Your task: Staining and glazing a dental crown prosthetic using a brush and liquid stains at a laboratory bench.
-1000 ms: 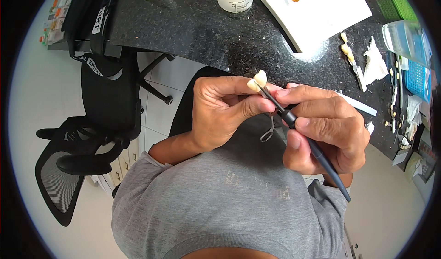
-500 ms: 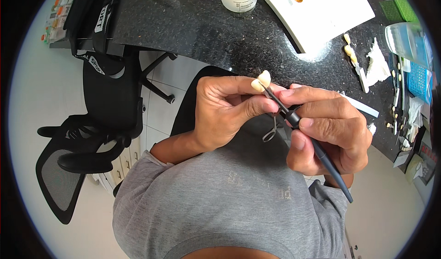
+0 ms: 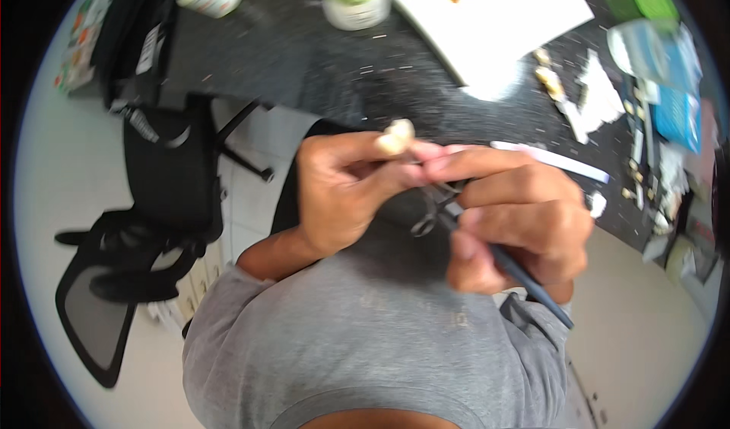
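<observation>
Tooth-shaped cream piece [image 3: 397,136] sits pinched in my left hand [image 3: 346,189], held up over my lap near the dark worktop [image 3: 319,64]. My right hand [image 3: 517,216] grips one slim dark tool [image 3: 525,277], its tip at the piece; I judge I'm mid-way through working its surface, so next needs a steady, light touch. One piece, one tool, two hands.

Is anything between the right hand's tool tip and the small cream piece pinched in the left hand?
Nothing visible. The left hand pinches the small cream piece at its fingertips, and the right hand holds the dark slim tool angled up toward it. The tip itself is hidden behind the fingers and blurred.
</observation>
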The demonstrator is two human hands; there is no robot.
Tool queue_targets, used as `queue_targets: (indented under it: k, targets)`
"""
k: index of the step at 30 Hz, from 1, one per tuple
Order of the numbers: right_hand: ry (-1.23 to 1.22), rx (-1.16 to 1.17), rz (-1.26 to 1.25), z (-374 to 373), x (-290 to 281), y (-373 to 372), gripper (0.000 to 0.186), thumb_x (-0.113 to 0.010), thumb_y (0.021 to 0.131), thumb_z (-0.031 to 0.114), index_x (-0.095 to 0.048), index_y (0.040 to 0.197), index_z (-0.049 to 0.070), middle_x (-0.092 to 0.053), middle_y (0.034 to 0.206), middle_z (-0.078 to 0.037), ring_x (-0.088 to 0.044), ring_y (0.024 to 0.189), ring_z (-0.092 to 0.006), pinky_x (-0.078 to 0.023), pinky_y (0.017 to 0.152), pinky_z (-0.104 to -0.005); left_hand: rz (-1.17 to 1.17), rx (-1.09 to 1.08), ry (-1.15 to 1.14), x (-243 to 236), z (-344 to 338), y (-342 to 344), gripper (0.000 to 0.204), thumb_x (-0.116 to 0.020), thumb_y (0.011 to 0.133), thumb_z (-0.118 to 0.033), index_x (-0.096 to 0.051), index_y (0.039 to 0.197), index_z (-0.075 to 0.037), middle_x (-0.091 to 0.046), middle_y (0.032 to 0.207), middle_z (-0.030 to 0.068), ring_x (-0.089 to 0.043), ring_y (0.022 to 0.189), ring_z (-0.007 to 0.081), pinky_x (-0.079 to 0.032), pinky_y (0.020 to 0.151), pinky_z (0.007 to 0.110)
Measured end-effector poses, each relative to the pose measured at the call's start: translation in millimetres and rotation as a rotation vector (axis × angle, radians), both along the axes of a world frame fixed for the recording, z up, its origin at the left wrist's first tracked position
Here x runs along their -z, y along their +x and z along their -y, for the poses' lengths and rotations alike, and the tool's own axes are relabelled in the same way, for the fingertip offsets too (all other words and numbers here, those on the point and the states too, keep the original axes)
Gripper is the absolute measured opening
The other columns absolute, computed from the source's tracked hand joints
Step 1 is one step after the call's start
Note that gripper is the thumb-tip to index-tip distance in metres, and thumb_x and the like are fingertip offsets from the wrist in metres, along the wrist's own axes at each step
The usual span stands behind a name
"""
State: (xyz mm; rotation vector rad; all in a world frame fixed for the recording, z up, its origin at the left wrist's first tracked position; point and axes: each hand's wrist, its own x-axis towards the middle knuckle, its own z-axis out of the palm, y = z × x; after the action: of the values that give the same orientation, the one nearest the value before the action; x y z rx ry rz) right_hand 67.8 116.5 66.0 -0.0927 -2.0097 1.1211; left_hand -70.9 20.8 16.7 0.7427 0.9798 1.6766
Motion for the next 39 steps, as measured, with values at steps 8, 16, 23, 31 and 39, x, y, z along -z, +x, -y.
queue_targets:
  k: [8,16,23,31,39]
  targets:
    - [0.025,0.508,0.165,-4.8,-32.9,70.3,0.020,-0.066,0.069,-0.003,-0.062,0.089,-0.001,-0.059,0.069,-0.011,-0.055,0.059,-0.0159,-0.046,0.052,-0.0246,0.092,-0.058,0.011,4.0,3.5,0.7,0.015,-0.064,0.081,-0.006,-0.062,0.091,0.005,-0.066,0.080,0.0183,-0.067,0.075,0.0270,-0.056,0.061,0.034]
    - [0.305,0.747,0.431,-22.5,-23.5,89.7,0.023,-0.068,0.064,-0.006,-0.063,0.086,0.000,-0.062,0.076,-0.010,-0.055,0.057,-0.0108,-0.041,0.046,-0.0189,0.067,-0.055,-0.010,5.1,5.6,2.3,0.022,-0.066,0.080,-0.014,-0.062,0.094,0.004,-0.066,0.081,0.0187,-0.067,0.076,0.0271,-0.055,0.065,0.034]
    - [0.339,0.732,0.481,-20.0,-21.6,95.8,0.025,-0.068,0.062,-0.006,-0.064,0.085,0.001,-0.063,0.075,-0.009,-0.056,0.055,-0.0110,-0.042,0.044,-0.0203,0.039,-0.073,-0.006,6.7,6.1,2.9,0.023,-0.065,0.081,-0.015,-0.062,0.093,0.003,-0.066,0.081,0.0187,-0.067,0.075,0.0277,-0.055,0.063,0.034]
    - [0.235,0.804,0.301,-19.5,-11.1,104.9,0.015,-0.067,0.065,-0.003,-0.061,0.079,-0.001,-0.062,0.068,-0.009,-0.057,0.054,-0.0111,-0.040,0.044,-0.0188,0.040,-0.077,0.012,8.8,1.8,2.5,0.023,-0.066,0.080,-0.016,-0.062,0.093,0.003,-0.066,0.082,0.0185,-0.067,0.075,0.0279,-0.055,0.063,0.035]
    - [0.037,0.905,0.056,-12.0,-21.3,100.6,0.034,-0.052,0.089,0.025,-0.055,0.102,-0.006,-0.060,0.081,-0.015,-0.057,0.063,-0.0163,-0.044,0.051,-0.0227,0.096,-0.016,-0.046,0.7,1.1,2.1,0.019,-0.064,0.082,-0.011,-0.062,0.089,0.006,-0.066,0.082,0.0190,-0.066,0.075,0.0226,-0.055,0.066,0.032]
